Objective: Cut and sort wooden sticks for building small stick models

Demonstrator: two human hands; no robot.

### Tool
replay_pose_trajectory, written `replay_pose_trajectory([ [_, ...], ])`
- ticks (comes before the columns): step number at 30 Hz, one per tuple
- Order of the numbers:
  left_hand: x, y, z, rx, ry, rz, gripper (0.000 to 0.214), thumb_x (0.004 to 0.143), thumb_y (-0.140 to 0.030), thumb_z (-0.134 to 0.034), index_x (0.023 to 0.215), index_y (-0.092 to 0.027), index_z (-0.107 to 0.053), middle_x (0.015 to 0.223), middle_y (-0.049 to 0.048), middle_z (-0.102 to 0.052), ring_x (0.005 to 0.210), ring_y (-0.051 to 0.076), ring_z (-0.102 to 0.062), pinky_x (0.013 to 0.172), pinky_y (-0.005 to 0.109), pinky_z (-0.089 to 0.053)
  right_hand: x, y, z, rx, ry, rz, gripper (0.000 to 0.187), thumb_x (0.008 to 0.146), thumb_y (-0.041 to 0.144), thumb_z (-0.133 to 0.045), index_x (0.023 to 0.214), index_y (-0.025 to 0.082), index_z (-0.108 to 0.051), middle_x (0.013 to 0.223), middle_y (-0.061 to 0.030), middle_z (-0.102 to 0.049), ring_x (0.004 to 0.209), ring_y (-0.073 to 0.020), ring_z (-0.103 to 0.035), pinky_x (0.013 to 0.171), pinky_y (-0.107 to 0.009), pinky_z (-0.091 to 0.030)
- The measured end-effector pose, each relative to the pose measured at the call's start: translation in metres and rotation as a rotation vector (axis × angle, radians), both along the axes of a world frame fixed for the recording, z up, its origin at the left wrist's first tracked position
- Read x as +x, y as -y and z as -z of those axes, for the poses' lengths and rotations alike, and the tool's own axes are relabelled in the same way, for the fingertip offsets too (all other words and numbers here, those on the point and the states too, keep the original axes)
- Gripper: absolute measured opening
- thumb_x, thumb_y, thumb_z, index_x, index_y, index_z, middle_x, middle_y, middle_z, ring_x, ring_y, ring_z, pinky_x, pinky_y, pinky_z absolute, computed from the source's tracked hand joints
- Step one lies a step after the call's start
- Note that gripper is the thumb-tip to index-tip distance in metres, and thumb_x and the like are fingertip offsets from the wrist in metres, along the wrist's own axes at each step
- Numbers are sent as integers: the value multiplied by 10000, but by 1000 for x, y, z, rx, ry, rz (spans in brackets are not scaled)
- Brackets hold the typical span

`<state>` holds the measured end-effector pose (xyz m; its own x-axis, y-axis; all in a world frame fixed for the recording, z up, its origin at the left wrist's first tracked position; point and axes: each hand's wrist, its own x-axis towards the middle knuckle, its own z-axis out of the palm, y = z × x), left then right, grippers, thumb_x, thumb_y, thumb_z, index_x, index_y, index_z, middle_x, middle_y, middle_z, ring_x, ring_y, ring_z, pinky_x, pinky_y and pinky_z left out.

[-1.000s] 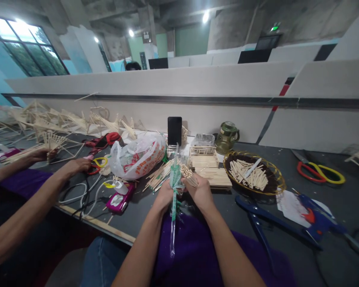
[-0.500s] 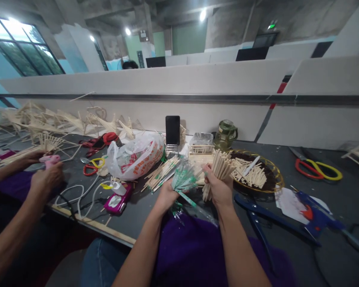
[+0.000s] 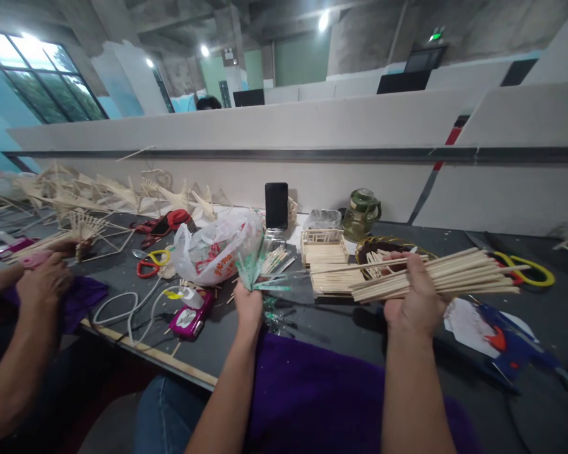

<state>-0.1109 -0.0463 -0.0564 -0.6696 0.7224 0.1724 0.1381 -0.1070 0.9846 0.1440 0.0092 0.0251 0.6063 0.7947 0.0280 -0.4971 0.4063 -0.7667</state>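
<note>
My right hand [image 3: 414, 296] grips a thick bundle of thin wooden sticks [image 3: 454, 274], held level and pointing right, above the dark table [image 3: 341, 321]. My left hand [image 3: 248, 301] is closed on a crumpled clear plastic wrapper with green print [image 3: 258, 268], which fans up from the fist. The two hands are well apart. Between them lies a small raft of glued sticks [image 3: 329, 268]. A purple cloth [image 3: 312, 397] covers my lap.
A wicker dish of short sticks [image 3: 381, 252] sits behind my right hand. A white plastic bag [image 3: 213, 249], a propped black phone [image 3: 276, 205], a green lantern [image 3: 362, 214], scissors [image 3: 530, 268] and a blue glue gun [image 3: 506, 350] lie about. A co-worker's hands [image 3: 42, 284] hold a pink object at left.
My right hand has pulled the stick bundle out of the wrapper and swung it rightward to lie level. My left hand keeps the emptied wrapper, now bunched. The co-worker's hands drew closer together.
</note>
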Motion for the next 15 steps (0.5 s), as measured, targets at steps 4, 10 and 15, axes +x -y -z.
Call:
replay_pose_trajectory([
  [4,1,-2,-1,40,143,-101,207,705,-361,-624,690,-158,-590,544,-43,-538,475,95,-470,527,229,-395,6,4,-3,31,-11,-22,205,717,322,-730,753,152,-621,693,-34,-684,619,-192,-678,613,-372,-600],
  [10,-1,2,-8,-4,58,-114,357,650,-367,-748,926,-163,-647,759,10,-671,671,158,-610,642,253,-454,-19,10,-2,14,71,-136,250,688,325,-781,803,175,-617,639,23,-618,539,-134,-594,570,-321,-574],
  [15,2,8,-17,-407,-631,-77,428,767,-226,-653,1190,-258,-600,1040,75,-704,993,270,-634,809,327,-446,-62,24,12,106,286,-484,224,736,316,-748,859,217,-589,704,35,-611,571,-131,-600,598,-302,-544],
])
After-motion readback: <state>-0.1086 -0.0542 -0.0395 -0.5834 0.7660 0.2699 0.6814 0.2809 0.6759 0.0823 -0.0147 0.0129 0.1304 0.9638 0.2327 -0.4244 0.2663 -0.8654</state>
